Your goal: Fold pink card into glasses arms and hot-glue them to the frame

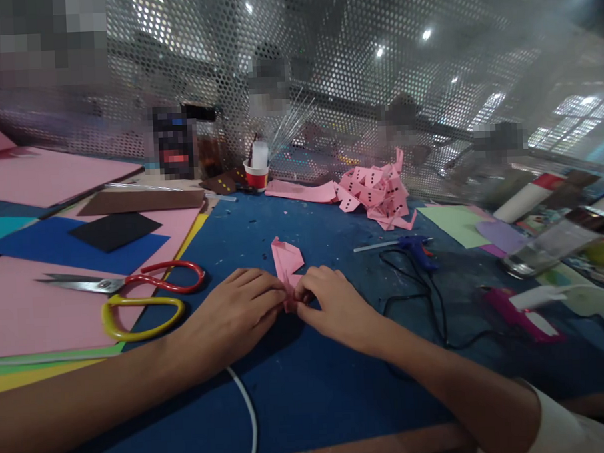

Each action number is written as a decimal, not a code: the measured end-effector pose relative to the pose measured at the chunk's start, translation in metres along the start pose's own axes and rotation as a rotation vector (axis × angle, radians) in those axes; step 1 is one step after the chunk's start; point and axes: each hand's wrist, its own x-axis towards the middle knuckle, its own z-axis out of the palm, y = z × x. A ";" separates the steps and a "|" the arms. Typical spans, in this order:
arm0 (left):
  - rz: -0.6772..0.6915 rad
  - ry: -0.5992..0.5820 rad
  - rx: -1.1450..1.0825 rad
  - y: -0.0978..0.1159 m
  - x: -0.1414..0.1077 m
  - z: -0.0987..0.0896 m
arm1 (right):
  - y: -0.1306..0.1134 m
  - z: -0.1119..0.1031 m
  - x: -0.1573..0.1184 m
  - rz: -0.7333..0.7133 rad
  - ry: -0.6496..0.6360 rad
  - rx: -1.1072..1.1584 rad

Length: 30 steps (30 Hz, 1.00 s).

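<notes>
A small folded pink paper piece [286, 255] is pinched between my two hands over the middle of the blue tabletop. My left hand [241, 310] grips its lower left side with closed fingers. On the lower right side, the thumb and fingers of my right hand [333, 308] close on the same piece. Its upper part sticks out beyond my fingertips; the lower folds are partly hidden. Left of my left hand lie scissors [115, 285] with one red and one yellow handle. To the right of my right hand is a blue glue gun [417, 249] with its black cord.
Pink paper pieces with black dots [373, 191] are heaped at the back. Coloured sheets [19, 299] cover the left side. A red and white cup [256, 175] stands near the perforated metal screen [325, 72]. A clear jar [543, 246] and a magenta tool [523, 313] lie at right. A white cord [247, 396] crosses the front.
</notes>
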 end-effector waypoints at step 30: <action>0.064 -0.034 0.122 -0.001 -0.005 0.000 | 0.000 0.003 -0.002 0.005 0.023 -0.013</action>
